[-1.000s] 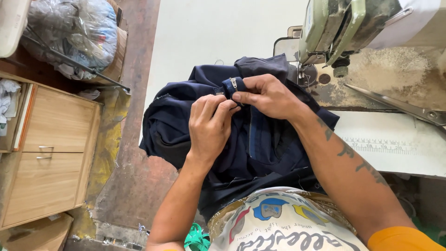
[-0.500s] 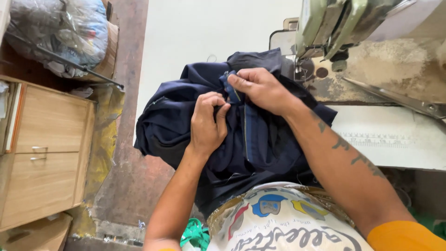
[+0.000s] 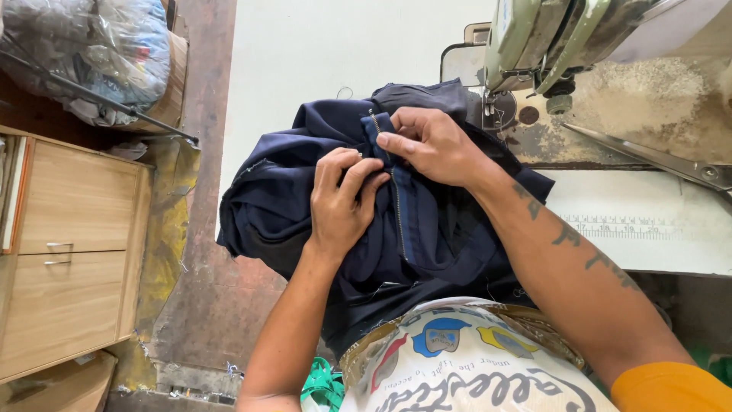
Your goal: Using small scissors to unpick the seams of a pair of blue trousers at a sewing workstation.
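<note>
A dark navy garment [image 3: 290, 206] lies bunched in my lap and against the sewing table. A zipper [image 3: 395, 198] on a lighter blue tape runs down its middle. My left hand [image 3: 339, 202] pinches the cloth just left of the zipper. My right hand [image 3: 431, 145] grips the fabric at the zipper's top end, fingers curled over it. Both hands sit close together, thumbs nearly touching.
A sewing machine [image 3: 549, 38] stands at the upper right on a worn table [image 3: 656, 221] with a printed ruler strip. Scissors [image 3: 671, 164] lie on that table. A wooden cabinet [image 3: 69, 252] stands at the left, with plastic-wrapped bundles [image 3: 91, 53] above it.
The zipper strip now shows between my hands. My left hand has slid down along the cloth while the right keeps hold of the zipper's top.
</note>
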